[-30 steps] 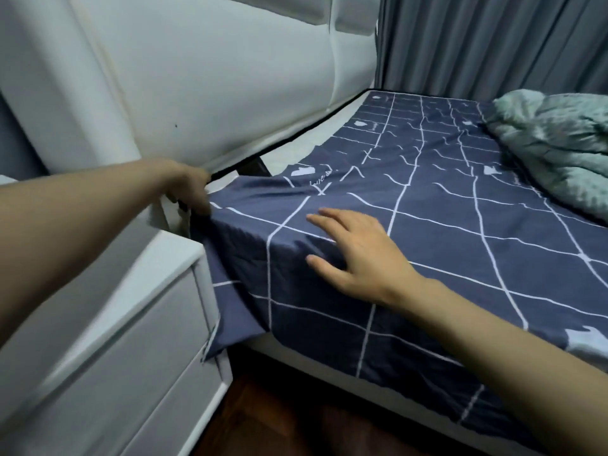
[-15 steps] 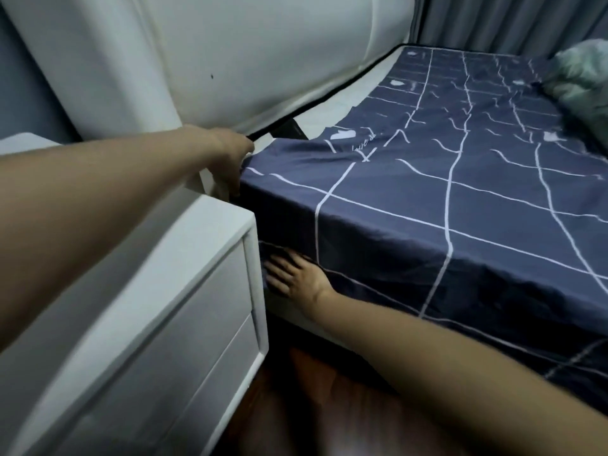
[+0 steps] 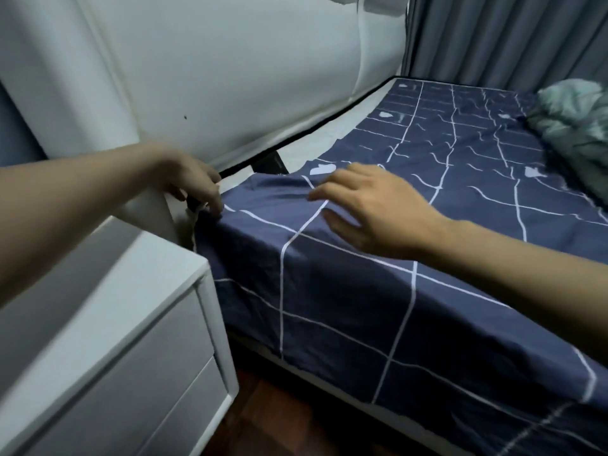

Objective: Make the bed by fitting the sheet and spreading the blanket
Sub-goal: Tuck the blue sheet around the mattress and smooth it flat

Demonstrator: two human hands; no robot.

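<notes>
Two bare hands reach over the near head-end corner of a bed. On the left, the left hand [image 3: 194, 184] curls its fingers down onto the very corner of a navy blue fitted sheet with thin white grid lines [image 3: 345, 291], in the narrow gap between the bed and a white bedside cabinet with drawers [image 3: 108, 330]. Whether those fingers pinch the cloth or only press on it cannot be told, as the fingertips are blurred and partly tucked out of sight. The right hand [image 3: 375, 215] is spread flat, palm down and fingers loosely apart, low over the top of the sheet just inside the same corner, gripping nothing; it looks close to the fabric, though contact is unclear.

The sheet covers the near side of the bed and hangs down its near edge toward a dark wooden floor [image 3: 279, 422]. Along the head edge it falls short, leaving a strip of bare white mattress [image 3: 332, 139] showing beside a padded white headboard [image 3: 230, 77].

Well apart from both hands, at the far right edge of the bed, a crumpled pale green blanket [image 3: 572, 123] lies in a heap on the sheet. Grey pleated curtains [image 3: 510, 37] hang behind the far side of the bed.
</notes>
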